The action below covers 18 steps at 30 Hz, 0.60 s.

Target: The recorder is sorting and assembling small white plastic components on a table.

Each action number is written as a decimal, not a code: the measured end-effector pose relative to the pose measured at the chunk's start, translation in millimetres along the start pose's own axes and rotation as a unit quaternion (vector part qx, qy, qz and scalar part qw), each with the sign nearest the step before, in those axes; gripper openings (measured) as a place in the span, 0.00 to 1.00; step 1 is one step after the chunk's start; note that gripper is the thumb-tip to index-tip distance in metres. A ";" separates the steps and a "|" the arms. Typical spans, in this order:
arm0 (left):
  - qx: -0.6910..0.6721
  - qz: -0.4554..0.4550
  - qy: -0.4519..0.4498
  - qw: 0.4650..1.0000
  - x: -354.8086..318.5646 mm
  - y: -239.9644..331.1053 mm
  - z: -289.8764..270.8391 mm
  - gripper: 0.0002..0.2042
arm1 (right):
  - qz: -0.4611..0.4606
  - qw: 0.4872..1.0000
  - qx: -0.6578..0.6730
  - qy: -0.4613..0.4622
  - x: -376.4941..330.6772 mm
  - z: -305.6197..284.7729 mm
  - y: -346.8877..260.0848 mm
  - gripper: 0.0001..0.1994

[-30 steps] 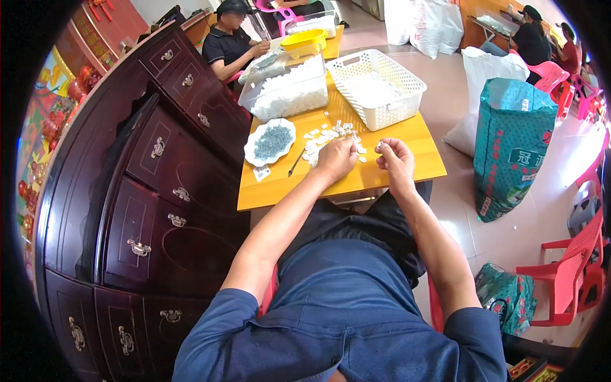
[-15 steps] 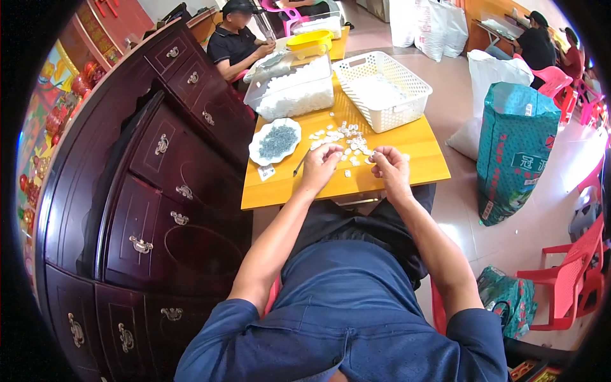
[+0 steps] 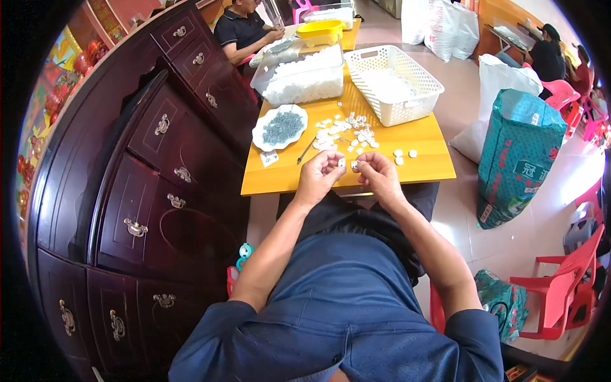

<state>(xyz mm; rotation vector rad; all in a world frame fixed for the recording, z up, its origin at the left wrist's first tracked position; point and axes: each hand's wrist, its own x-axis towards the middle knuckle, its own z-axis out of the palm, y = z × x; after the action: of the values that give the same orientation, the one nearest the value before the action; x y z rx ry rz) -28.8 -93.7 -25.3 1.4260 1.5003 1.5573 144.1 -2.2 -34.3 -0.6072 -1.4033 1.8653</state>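
My left hand [image 3: 320,176] and my right hand [image 3: 380,177] are close together over the table's near edge. A small white plastic piece [image 3: 342,163] is pinched between the left thumb and fingers. The right fingertips pinch another small white piece [image 3: 355,165] with a dark spot on it. Just beyond my hands lies a scattered heap of similar white pieces [image 3: 333,130], and a few rounded white pieces [image 3: 399,153] sit apart on the right. A thin dark pen-like tool [image 3: 305,152] rests left of the heap.
A scalloped white dish [image 3: 299,118] holds many small grey parts, with a printed card [image 3: 270,158] beside it. Farther back stand a clear bin [image 3: 299,95] of white pieces and a white perforated basket [image 3: 414,105]. A dark cabinet [image 3: 127,191] is at left, a teal sack [image 3: 519,159] at right.
My right hand has moved left from the heap's right side with a white piece, and both hands are now close together nearer me. The view has shifted slightly.
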 end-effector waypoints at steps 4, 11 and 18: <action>-0.022 -0.016 0.006 1.000 -2.8 4.8 1.7 0.11 | 0.004 1.000 -0.020 0.005 -1.0 1.0 -3.1 0.07; -0.093 -0.046 0.018 0.994 -6.8 1.1 1.1 0.10 | 0.005 1.000 0.012 0.015 0.6 -0.8 -3.3 0.07; -0.072 -0.034 0.038 0.996 -6.9 -7.4 1.5 0.11 | 0.007 1.000 0.009 0.000 0.7 0.3 -0.4 0.06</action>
<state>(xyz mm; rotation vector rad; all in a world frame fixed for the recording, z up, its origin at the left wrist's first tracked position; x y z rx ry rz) -27.4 -97.8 -34.6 1.2344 1.4322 1.6601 143.5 -1.7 -33.8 -0.6098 -1.3850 1.8869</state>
